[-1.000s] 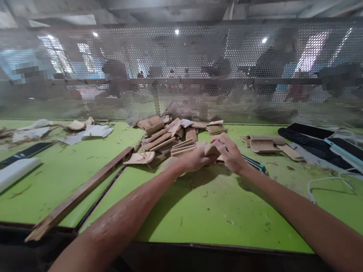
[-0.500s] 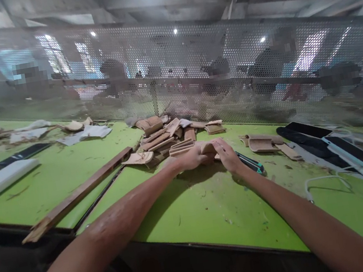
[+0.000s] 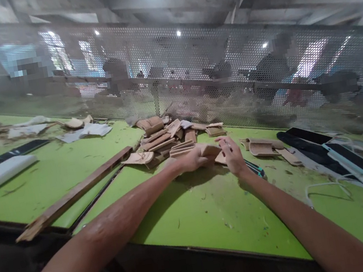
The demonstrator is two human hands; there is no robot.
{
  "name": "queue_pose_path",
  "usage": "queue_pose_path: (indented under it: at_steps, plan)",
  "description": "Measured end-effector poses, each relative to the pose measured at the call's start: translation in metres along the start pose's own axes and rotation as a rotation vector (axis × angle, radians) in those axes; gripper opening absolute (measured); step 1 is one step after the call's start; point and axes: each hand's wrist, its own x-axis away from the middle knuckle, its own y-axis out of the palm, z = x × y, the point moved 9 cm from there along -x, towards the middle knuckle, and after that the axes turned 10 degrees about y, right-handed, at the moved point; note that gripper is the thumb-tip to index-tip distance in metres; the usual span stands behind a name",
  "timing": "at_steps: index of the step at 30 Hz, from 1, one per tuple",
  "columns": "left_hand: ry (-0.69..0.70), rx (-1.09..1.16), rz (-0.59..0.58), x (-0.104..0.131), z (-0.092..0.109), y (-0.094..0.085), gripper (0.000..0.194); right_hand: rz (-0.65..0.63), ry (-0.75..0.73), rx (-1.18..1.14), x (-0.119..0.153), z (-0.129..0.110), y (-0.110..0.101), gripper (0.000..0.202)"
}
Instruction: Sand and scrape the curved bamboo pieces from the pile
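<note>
My left hand [image 3: 192, 160] is closed around a curved bamboo piece [image 3: 211, 150], held just above the green table. To its right, my right hand [image 3: 234, 157] has its fingers bent together; a small greyish spot shows between them, too small to name. A flat pale piece [image 3: 220, 158] lies between the hands, partly covered by the right one. Under the right wrist sticks out a utility knife [image 3: 255, 169] with a dark and teal handle. Right behind my left hand sit stacked thin bamboo slats [image 3: 182, 148].
A heap of bamboo pieces [image 3: 157, 137] lies behind the hands, with more pieces [image 3: 262, 146] at right. A long wooden strip [image 3: 82, 189] overhangs the front edge. Phones [image 3: 354, 158] and cables lie right, a white power bank [image 3: 3, 174] left. A perforated screen [image 3: 171, 77] stands behind.
My right hand has come off the curved bamboo piece and shifted slightly right, its fingers now bent. The left hand keeps hold of the piece, more of which now shows.
</note>
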Motion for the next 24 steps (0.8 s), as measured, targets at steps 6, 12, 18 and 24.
queue_pose_path:
  at_steps: [6,12,18,24]
  plan:
    - [0.053,-0.241,-0.057,-0.004,-0.004,0.006,0.023,0.019,-0.14,0.14,0.007,-0.026,0.008,0.034]
    - [0.04,-0.203,-0.071,-0.005,-0.008,0.006,0.021,-0.059,-0.12,0.16,0.007,-0.022,0.015,0.039]
    - [-0.016,-0.085,-0.012,-0.001,-0.016,-0.001,0.029,-0.074,-0.068,0.114,0.002,-0.003,0.016,0.041]
    - [-0.043,0.041,0.019,-0.001,-0.022,0.0,0.036,-0.064,-0.049,0.057,0.002,0.005,0.018,0.039]
